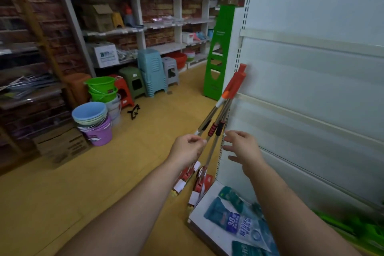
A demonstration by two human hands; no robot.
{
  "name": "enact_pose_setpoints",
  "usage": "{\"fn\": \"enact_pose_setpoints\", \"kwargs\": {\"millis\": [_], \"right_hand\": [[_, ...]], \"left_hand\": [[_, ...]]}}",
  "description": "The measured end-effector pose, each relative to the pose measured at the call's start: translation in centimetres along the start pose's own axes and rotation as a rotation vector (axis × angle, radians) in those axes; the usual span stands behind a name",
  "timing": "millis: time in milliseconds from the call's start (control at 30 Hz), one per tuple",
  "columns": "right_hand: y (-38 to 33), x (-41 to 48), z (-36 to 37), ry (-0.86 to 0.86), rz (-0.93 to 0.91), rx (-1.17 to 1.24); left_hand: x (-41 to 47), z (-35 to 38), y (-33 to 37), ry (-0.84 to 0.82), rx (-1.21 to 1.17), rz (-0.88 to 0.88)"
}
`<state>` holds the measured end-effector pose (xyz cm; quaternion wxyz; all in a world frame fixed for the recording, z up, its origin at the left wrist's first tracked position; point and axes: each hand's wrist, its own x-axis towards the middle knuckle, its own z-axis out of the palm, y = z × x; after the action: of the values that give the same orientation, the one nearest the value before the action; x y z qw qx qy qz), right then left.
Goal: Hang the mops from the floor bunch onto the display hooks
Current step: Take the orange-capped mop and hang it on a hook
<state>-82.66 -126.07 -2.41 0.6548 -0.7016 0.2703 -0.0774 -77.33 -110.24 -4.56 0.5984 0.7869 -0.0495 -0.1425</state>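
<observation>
1. The mops [216,124] leaned as a bunch against the white display panel [311,93], heads on the floor [62,189], orange tops up.
2. The left hand [188,148] pinched one thin handle between thumb and fingertips; the right hand [242,146] was spread and touched nothing.
3. To do it well, I judged she or he should separate one mop and steady the others with the free hand.
4. No hooks were visible.
5. A blue packet [234,222] on the bottom shelf [199,217] showed "38"; other writing was probably too blurred.
</observation>
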Motion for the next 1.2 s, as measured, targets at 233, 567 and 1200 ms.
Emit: {"fn": "enact_pose_setpoints", "kwargs": {"millis": [233, 567, 1200], "right_hand": [[0.0, 9.7, 4.4, 0.007, 0.036, 0.054], [-1.2, 25.2, 7.3, 0.016, 0.066, 0.115], [0.9, 38.8, 11.0, 0.344, 0.183, 0.084]], "left_hand": [[8.0, -1.5, -1.1, 0.038, 0.059, -0.038], [22.6, -0.9, -0.7, 0.069, 0.166, -0.086], [45.8, 3.1, -0.2, -0.328, 0.333, 0.015]]}}
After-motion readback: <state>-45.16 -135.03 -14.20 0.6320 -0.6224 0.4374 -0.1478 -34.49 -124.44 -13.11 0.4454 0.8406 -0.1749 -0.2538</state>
